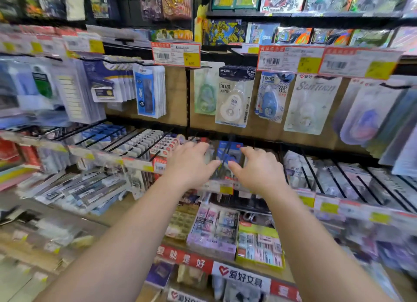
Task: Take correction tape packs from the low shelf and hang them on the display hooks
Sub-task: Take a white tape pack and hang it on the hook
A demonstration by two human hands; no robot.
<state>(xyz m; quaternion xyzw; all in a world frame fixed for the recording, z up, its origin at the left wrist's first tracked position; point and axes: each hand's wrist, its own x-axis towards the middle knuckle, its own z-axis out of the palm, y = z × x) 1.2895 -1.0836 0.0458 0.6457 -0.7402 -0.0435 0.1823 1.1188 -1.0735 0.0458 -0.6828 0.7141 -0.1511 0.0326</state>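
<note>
Both hands at frame centre, either side of the blue packs (229, 151) on a black hook (224, 159). Left hand (191, 164) and right hand (259, 168) look spread, fingers relaxed; pinching anything? Can't tell, blurred. Packs lie btwn the thumbs, hook's long axis running toward the viewer. Both hands abt equally near.

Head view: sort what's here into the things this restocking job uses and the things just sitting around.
Job:
- left hand and right hand, both reaching to the blue packs on the middle display hooks
- hanging correction tape packs

Just there:
- price tags
- boxed erasers on the low shelf
- toy packs up top
</note>
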